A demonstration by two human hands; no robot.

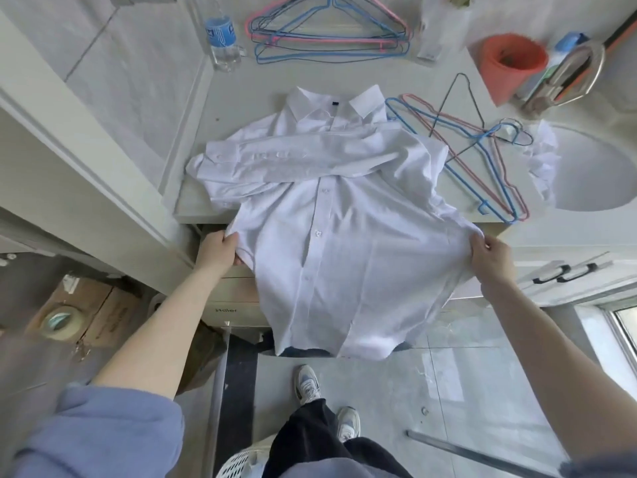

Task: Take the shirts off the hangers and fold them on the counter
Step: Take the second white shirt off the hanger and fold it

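Both hands grasp the white shirt (331, 215): left hand (220, 251) pinches its left edge, right hand (491, 258) its right edge. Collar lies far on the counter (241, 98), hem hangs off the near edge; loose hangers (482, 157) lie right.

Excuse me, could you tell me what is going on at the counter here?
A person is folding a white shirt on the counter. The left hand and right hand each grip a side edge of it. The collar end lies flat on the counter with one sleeve already folded across the chest, while the lower half hangs over the front edge. Empty wire hangers lie beside the shirt, and a second pile of hangers sits at the back.
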